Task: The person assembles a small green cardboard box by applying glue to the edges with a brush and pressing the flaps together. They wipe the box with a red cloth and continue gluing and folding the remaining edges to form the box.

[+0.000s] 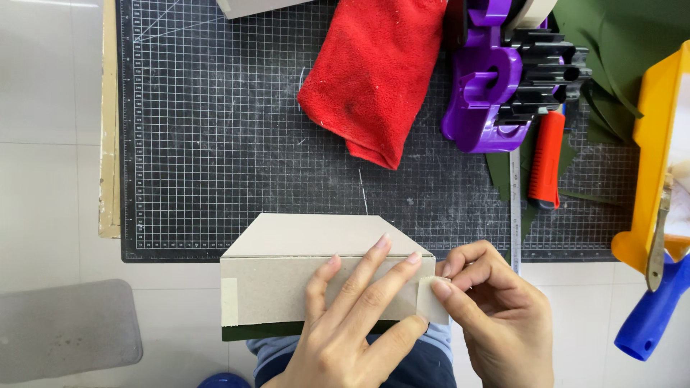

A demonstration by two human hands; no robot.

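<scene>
My right hand (496,316) pinches the loose end of a pale tape strip (430,298) btwn thumb and forefinger, at the right edge of the grey cardboard box (287,280). My left hand (356,316) lies flat on the box front, fingers spread a little, holding nothing, just pressing; its thumb side touches the tape. The box sits lower centre of the frame, half on the black cutting mat (215,144), half over the pale table. Another tape piece (229,302) sits at the box's left edge. A dark green strip runs under the box; can't tell what it is.

Upper centre: red cloth (374,72). Right of it a purple tape dispenser (496,79), top cut off. Below that an orange-handled knife (546,158), blade hidden. Far right: yellow tray (650,158), cut off by the frame, w/ a blue-handled tool (654,309) below.
</scene>
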